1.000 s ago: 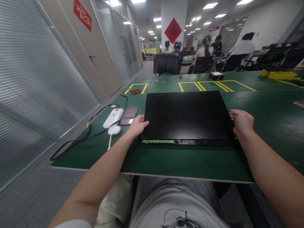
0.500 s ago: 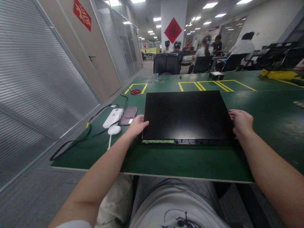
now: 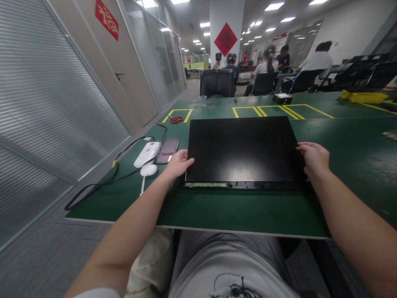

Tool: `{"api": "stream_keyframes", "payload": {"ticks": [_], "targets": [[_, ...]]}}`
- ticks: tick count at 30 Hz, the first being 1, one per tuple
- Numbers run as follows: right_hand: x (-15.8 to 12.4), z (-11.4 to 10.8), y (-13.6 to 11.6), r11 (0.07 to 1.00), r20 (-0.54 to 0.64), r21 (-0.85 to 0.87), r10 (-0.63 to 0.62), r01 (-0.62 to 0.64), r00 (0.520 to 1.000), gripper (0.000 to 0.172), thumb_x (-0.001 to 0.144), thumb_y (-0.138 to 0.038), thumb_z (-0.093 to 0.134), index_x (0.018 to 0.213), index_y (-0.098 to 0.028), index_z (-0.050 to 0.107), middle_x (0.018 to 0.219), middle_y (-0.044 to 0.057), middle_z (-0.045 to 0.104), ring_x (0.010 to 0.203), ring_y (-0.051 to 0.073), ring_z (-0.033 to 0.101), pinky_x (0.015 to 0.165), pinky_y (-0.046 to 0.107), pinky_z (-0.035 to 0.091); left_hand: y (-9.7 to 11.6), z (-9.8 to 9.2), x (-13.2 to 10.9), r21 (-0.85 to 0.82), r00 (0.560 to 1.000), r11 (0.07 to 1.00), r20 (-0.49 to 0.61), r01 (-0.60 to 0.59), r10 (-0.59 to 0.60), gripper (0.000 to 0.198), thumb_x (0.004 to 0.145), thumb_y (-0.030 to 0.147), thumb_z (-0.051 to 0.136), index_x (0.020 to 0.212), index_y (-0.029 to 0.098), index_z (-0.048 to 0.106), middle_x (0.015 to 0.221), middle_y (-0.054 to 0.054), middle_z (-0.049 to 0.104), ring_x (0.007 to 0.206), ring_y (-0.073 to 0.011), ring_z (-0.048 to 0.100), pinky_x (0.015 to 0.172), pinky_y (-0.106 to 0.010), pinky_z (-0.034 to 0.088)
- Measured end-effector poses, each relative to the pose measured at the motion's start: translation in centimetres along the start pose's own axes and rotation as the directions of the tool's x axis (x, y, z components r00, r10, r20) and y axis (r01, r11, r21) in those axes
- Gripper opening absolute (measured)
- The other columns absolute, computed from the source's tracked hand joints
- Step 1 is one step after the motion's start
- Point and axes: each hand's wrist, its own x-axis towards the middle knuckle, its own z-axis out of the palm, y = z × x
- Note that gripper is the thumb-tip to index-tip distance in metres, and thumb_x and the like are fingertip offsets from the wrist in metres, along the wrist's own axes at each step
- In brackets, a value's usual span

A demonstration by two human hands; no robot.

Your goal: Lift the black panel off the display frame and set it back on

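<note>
Before me is a black display panel (image 3: 242,149), its near edge showing a narrow green circuit board (image 3: 206,185). My left hand (image 3: 180,163) grips the panel's left edge, thumb on the front face and fingers behind, partly hidden. On the opposite side my right hand (image 3: 314,157) holds the right edge, fingers bent around it. The far side of the panel looks slightly raised, while its near edge is close to the green table (image 3: 248,211). What lies under the panel is hidden.
Left of the panel lie a phone (image 3: 167,151), a white device (image 3: 146,154), a round white charger (image 3: 149,169) and a black cable (image 3: 102,183). Red scissors (image 3: 176,120), a clear cup (image 3: 203,100), a small black box (image 3: 282,99) and yellow trays (image 3: 366,97) are farther back. Several people sit beyond.
The panel's far edge has risen slightly, and its right edge has shifted a little. My right hand has moved slightly left and up with it; my left hand keeps its hold.
</note>
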Motion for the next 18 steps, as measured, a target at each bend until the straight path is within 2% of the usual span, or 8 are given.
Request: {"api": "stream_keyframes", "payload": {"ticks": [3,7,11,14,18], "targets": [[-0.3,0.0,-0.5,0.995,-0.038,0.039,0.091,-0.09,0.995,0.026,0.054,-0.012,0.069,0.079,-0.018,0.074,0.069,-0.003,0.062,0.068,0.009,0.053,0.066,0.022,0.042,0.0,-0.1,0.0,0.028,1.0,1.0,-0.015,0.003,-0.002,0.033,0.067,0.014,0.08,0.096,0.015,0.063,0.09,-0.006,0.075,0.093,-0.0243,0.073,0.095,-0.043,0.056],[-1.0,0.0,-1.5,0.991,-0.033,0.011,0.137,-0.137,0.99,0.039,0.054,-0.011,0.072,0.091,-0.021,0.079,0.072,-0.004,0.065,0.071,0.01,0.054,0.067,0.022,0.043,0.0,-0.2,0.0,0.025,1.0,1.0,-0.025,0.012,-0.012,0.035,0.066,0.016,0.082,0.095,0.016,0.062,0.088,-0.005,0.074,0.091,-0.0233,0.073,0.094,-0.043,0.056],[-2.2,-0.3,-2.8,0.986,0.018,-0.025,0.165,-0.165,0.986,0.042,0.053,-0.012,0.073,0.093,-0.02,0.081,0.078,-0.001,0.07,0.075,0.014,0.059,0.065,0.024,0.047,0.1,-0.2,-0.1,0.036,1.0,0.999,-0.02,0.01,-0.009,0.033,0.067,0.016,0.082,0.094,0.017,0.063,0.083,-0.003,0.073,0.094,-0.0236,0.073,0.095,-0.042,0.056],[-3.0,-0.5,-3.8,0.977,0.053,-0.054,0.211,-0.208,0.976,0.044,0.052,-0.011,0.074,0.095,-0.02,0.082,0.081,0.001,0.072,0.074,0.014,0.061,0.062,0.024,0.049,0.0,-0.2,-0.1,0.024,1.0,1.0,-0.024,0.015,-0.015,0.034,0.067,0.015,0.083,0.095,0.016,0.064,0.087,-0.005,0.075,0.1,-0.0259,0.073,0.1,-0.045,0.055],[-2.8,-0.7,-3.7,0.973,0.064,-0.047,0.23,-0.227,0.971,0.047,0.05,-0.012,0.077,0.096,-0.019,0.082,0.08,0.002,0.072,0.071,0.014,0.061,0.057,0.023,0.05,-0.1,-0.2,-0.1,-0.005,0.999,1.0,-0.021,0.025,-0.025,0.038,0.066,0.014,0.083,0.099,0.014,0.065,0.092,-0.008,0.078,0.096,-0.0252,0.075,0.101,-0.048,0.055]]}}
